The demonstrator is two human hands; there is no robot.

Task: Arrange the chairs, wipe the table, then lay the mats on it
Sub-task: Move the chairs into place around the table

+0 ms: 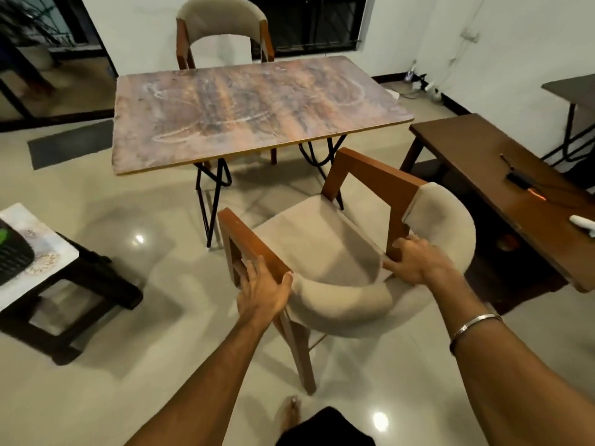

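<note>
A beige cushioned chair with brown wooden arms (325, 246) stands just in front of me, facing the table. My left hand (262, 289) grips the rear end of its left armrest. My right hand (415, 260) grips the rear post of its right armrest, beside the curved backrest. The table (251, 107) has a worn brown marbled top on black wire legs and stands beyond the chair. A second beige chair (222, 24) is at the table's far side, partly hidden behind the top.
A dark wooden bench (502, 185) with a small device and cable stands close on the right. At the left, a low dark stool (64, 284) carries a mat-like sheet and a black object. A dark floor mat (70, 143) lies left of the table.
</note>
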